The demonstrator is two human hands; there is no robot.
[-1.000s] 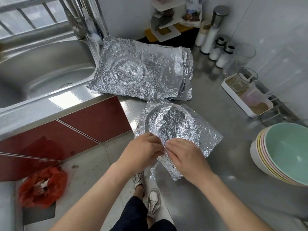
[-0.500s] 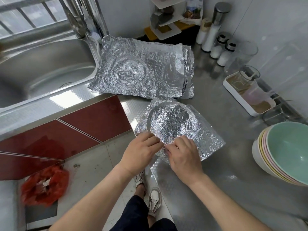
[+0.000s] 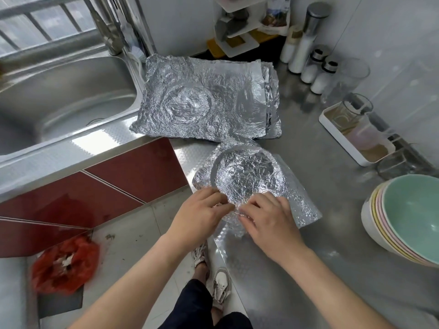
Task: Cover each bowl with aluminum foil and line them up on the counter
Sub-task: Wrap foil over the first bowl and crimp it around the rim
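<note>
— Where is the foil-covered bowl [image 3: 242, 176] sitting?

— It is sitting on the steel counter [image 3: 332, 269], just on the near side of the pile of foil sheets [image 3: 206, 98]. Its far foil edge is reaching the pile's front edge.

— And what are the hands doing?

— Both are working close together at the bowl's rim, on the side facing away from the pile. The left hand [image 3: 202, 217] and the right hand [image 3: 268, 222] are each curling their fingers onto the crinkled foil there and pinching it, fingertips almost meeting. A loose flap of the sheet is spreading flat on the counter beyond the right hand.

— Are other bowls showing?

— A stack of bowls [image 3: 408, 219], a green one on top, is waiting uncovered, well to the right of the pile and nearer the person.

— Anything else lying around the pile?

— The sink [image 3: 59, 98] is lying to its left, and the shakers [image 3: 318, 72] are standing to its right, towards the wall.
</note>
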